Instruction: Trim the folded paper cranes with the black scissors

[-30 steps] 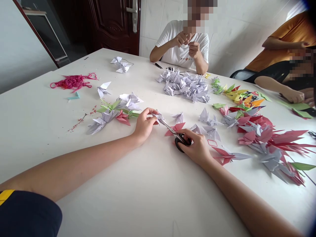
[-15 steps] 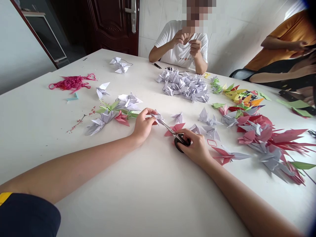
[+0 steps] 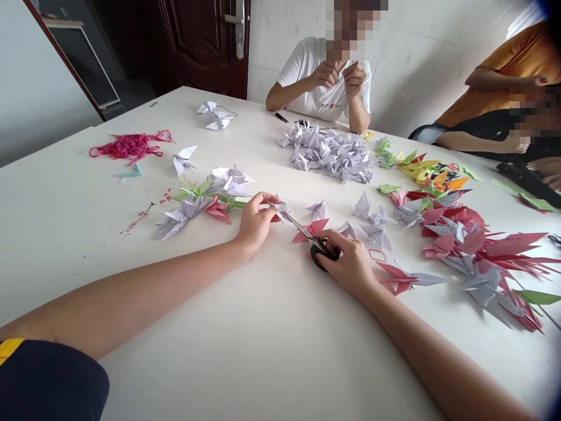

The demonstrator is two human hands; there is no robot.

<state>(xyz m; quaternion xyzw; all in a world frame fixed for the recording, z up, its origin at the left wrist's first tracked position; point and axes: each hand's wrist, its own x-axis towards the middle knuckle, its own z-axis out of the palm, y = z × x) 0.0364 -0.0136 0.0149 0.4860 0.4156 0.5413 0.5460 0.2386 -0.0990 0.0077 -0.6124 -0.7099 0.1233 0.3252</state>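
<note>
Head: crane (image 3: 283,207) between left fingers (image 3: 264,198), against scissors (image 3: 307,234)

The scene is lit brightly and evenly by soft, diffuse light whose source is not shown. The white tabletop (image 3: 272,351) is rendered pale, without hard glare. Only faint, soft-edged shadows are cast just beneath the left hand (image 3: 256,222) and the right hand (image 3: 348,263). The door (image 3: 197,41) at 11 o'clock is left dark. The centre is kept sharp. Lines are bowed by wide-angle distortion toward the borders, and dark, smeared vignetting is seen at 2 and 4 o'clock.
</note>
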